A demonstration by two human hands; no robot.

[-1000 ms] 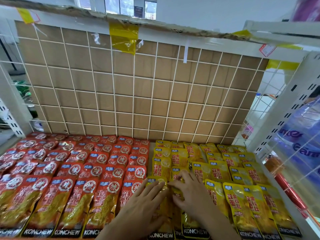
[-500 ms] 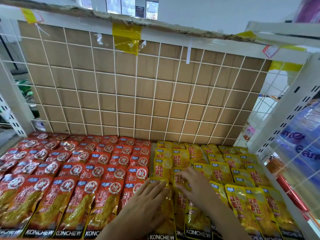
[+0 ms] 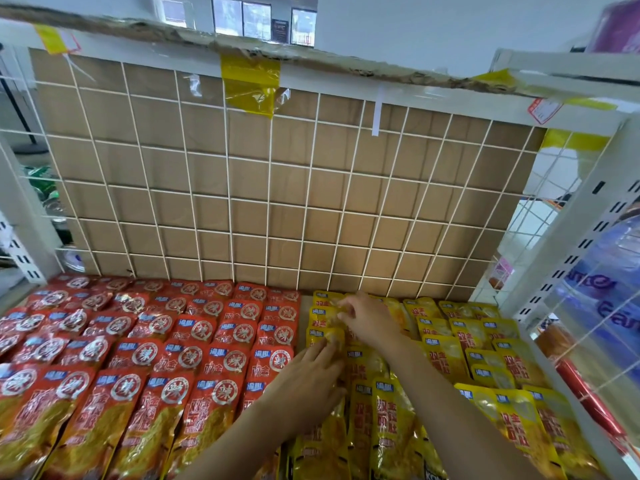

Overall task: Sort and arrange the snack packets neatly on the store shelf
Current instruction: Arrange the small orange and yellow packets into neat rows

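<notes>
The step in hand looks like tidying the leftmost column of the yellow packets [image 3: 391, 420], the one that runs beside the red packets [image 3: 138, 362] on the shelf [image 3: 568, 386]. The right hand [image 3: 370, 320] reaches to the back rows, its fingertips pinched together on the top edge of a yellow packet near the wire grid [image 3: 270, 188]. The left hand [image 3: 304, 379] lies flat with fingers spread loosely, pressing on the packets just in front; it grips nothing. The next move probably calls for sliding the pinched packet square with its neighbours while the flat hand keeps the row from shifting. The packets are glossy, crinkly foil-like pouches, flat and rectangular, laid overlapping like tiles; clear windows show a grainy filling. Brown cardboard [image 3: 346, 209] backs the thin white wire grid, with yellow tape [image 3: 249, 84] at its top edge
</notes>
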